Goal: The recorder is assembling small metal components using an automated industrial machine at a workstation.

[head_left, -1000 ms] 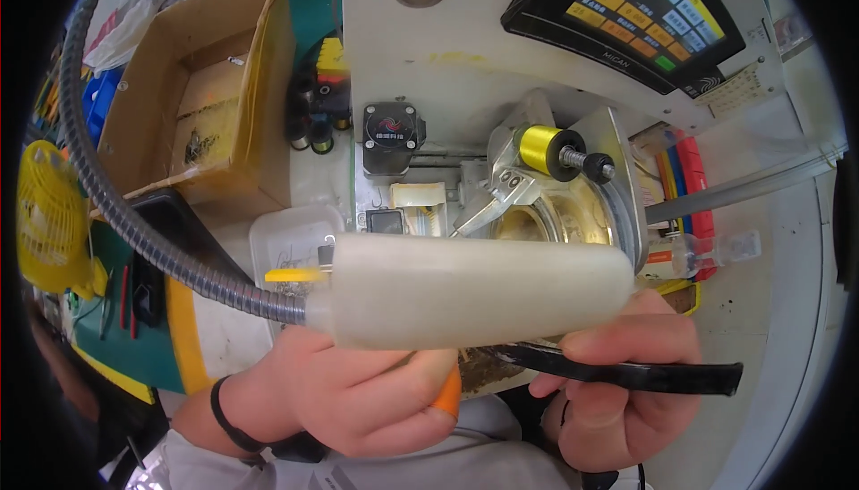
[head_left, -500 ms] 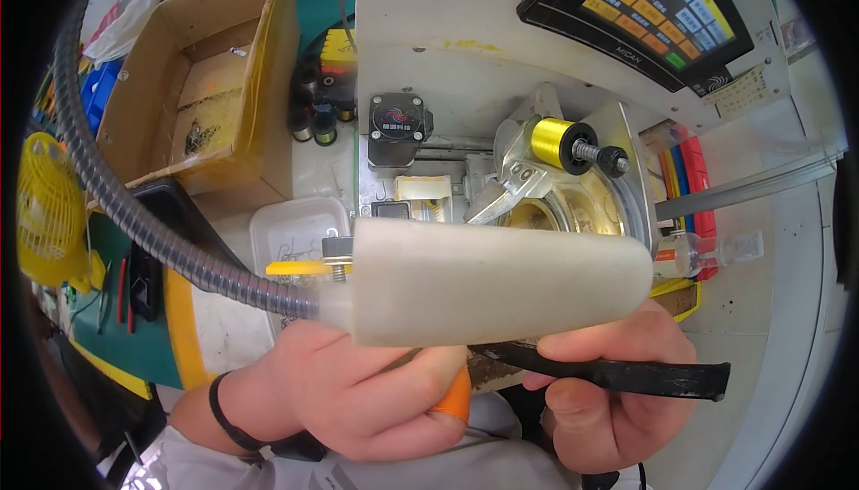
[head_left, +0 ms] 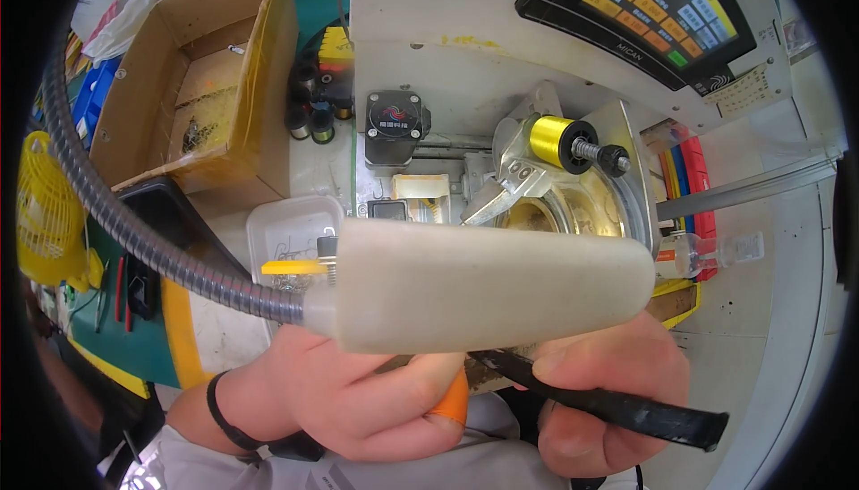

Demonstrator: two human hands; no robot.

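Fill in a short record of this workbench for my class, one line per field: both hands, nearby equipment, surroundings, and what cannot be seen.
Left hand: curled, with what looks like an orange finger cover
Right hand: pinching a long black tool
Foreground: pale rounded head on a flexible metal neck, overlapping the view of both hands
Machine: whitish, with a lit screen and a shiny yellow spool
Left side: open cardboard box, white tray, yellow fan
Hidden: whatever the left hand may hold
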